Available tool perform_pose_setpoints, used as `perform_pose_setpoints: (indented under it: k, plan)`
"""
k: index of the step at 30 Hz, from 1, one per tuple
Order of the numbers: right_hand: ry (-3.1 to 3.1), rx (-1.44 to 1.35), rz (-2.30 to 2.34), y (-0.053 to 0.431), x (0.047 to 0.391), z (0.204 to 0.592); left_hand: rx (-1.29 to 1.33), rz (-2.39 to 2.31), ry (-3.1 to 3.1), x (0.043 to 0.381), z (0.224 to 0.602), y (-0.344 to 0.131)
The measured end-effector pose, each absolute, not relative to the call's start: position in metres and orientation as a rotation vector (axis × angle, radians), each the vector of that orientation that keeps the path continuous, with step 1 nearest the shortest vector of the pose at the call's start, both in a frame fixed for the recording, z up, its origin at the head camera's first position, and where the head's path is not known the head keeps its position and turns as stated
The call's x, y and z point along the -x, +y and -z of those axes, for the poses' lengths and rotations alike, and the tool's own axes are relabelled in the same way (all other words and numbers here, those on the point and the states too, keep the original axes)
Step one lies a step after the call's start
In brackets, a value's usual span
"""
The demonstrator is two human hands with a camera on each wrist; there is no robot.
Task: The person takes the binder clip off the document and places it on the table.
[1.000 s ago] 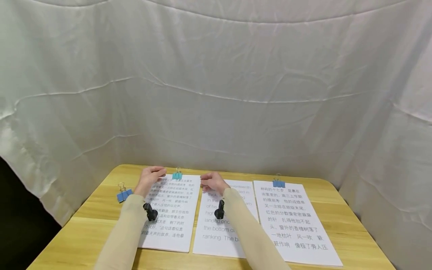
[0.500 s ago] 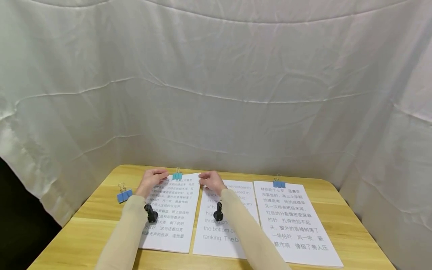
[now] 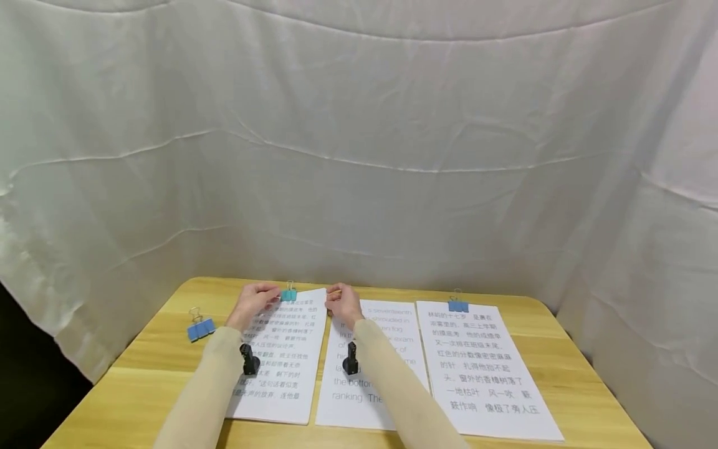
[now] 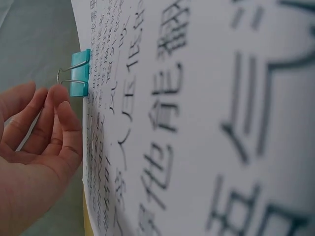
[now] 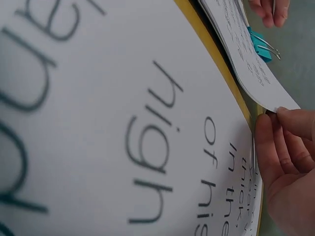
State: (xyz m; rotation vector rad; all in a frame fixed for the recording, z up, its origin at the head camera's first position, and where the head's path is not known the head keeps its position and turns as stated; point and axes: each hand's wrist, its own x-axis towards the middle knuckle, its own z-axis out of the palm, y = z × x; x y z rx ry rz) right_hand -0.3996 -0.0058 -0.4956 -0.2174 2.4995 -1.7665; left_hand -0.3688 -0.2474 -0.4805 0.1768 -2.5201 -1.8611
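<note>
A stack of printed sheets [image 3: 275, 374] lies at the left of the row, with a teal binder clip [image 3: 288, 295] on its top edge. My right hand [image 3: 343, 304] pinches its far right corner; in the right wrist view the corner curls upward between thumb and fingers. My left hand [image 3: 253, 304] is beside the clip, at the stack's far left corner. Its fingers [image 4: 51, 118] bend loosely with the thumb apart, near the wire handles of the clip. Whether a fingertip touches those handles, I cannot tell.
An English-text stack [image 3: 359, 405] lies in the middle, partly under my right forearm. Right of it is another stack [image 3: 493, 374] with a blue binder clip [image 3: 458, 306]. A loose blue binder clip [image 3: 201, 328] stands at the left on the wooden table [image 3: 129, 386]. Grey curtain hangs behind.
The far right corner of the left stack has lifted with my right hand at it. My left hand has shifted slightly right toward the teal clip. The head view has turned a little.
</note>
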Motion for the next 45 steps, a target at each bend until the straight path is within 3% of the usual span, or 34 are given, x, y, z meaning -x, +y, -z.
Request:
perform_pose_setpoints:
  k: [20,45]
  plan:
    - [2.457,0.223,1.796,-0.005,0.397,0.494,-0.222,1.878,-2.418,0.383,0.472,-0.242]
    - [2.419,0.209,1.810,0.000,0.400,0.504,-0.054,1.834,-2.561,0.387,0.473,-0.241]
